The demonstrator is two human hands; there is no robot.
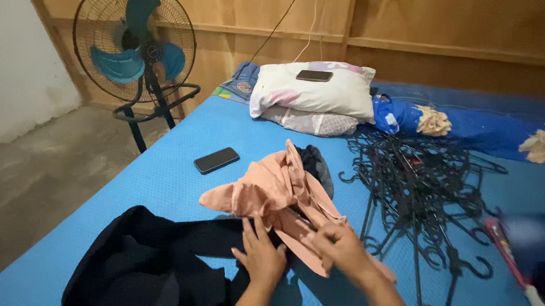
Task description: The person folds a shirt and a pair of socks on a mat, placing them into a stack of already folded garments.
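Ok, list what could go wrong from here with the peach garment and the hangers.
1. The hanger pile is tangled right beside the right hand; a hook could snag the peach garment.
2. The phone lies loose on the blue mat near the garment; a swung cloth might sweep it off the edge.
3. The dark garment lies under the left hand and could get dragged along.
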